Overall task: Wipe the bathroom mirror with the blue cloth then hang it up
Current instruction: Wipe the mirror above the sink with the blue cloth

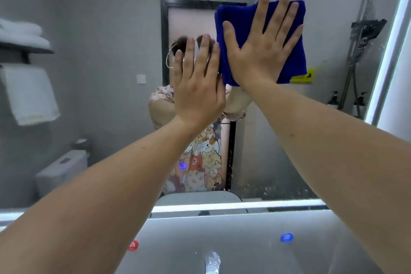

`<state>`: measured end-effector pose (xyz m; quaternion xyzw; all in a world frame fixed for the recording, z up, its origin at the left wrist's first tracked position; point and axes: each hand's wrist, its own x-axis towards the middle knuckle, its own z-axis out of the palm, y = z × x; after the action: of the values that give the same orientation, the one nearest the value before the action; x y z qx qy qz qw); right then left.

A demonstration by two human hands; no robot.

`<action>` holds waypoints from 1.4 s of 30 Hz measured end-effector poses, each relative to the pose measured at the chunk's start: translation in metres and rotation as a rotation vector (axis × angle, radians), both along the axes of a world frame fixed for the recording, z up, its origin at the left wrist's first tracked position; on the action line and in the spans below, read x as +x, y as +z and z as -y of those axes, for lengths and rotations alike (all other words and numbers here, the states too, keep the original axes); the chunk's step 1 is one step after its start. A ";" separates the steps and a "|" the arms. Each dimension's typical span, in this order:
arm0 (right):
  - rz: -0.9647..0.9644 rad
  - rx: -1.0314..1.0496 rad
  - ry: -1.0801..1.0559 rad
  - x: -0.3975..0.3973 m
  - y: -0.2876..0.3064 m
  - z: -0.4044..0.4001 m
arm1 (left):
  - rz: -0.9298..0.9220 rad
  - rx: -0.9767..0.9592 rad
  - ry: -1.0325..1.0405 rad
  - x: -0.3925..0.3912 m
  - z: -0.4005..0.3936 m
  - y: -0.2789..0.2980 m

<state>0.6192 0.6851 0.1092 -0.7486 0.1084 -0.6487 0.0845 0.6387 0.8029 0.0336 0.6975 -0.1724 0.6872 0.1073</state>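
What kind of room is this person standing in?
A bathroom, most likely. A large lit mirror reflects a toilet, a shower fitting and folded white towels on a rack, and a tap stands below the mirror.

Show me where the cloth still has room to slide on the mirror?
The right hand presses the blue cloth on the mirror. Bare glass lies left of the left hand and below both hands, down to the lit strip. The right edge is close.

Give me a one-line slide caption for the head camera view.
Right hand presses a folded blue cloth flat against the bathroom mirror; left hand flat on the glass beside it.
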 end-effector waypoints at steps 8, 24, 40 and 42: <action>-0.030 0.007 -0.020 -0.004 -0.082 0.008 | -0.053 0.068 -0.035 -0.002 0.005 -0.059; -0.065 -0.017 0.046 -0.009 -0.225 0.017 | -0.145 0.101 -0.041 -0.017 0.001 -0.176; -0.080 -0.016 0.090 -0.010 -0.292 0.009 | -0.288 0.210 0.006 -0.037 -0.021 -0.251; -0.084 -0.011 0.082 -0.010 -0.299 0.006 | -0.300 0.194 -0.011 -0.038 -0.019 -0.251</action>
<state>0.6088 0.6791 -0.1898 -0.7794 0.0773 -0.6133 0.1023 0.6005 0.8219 -0.2173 0.7984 -0.2237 0.5549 0.0675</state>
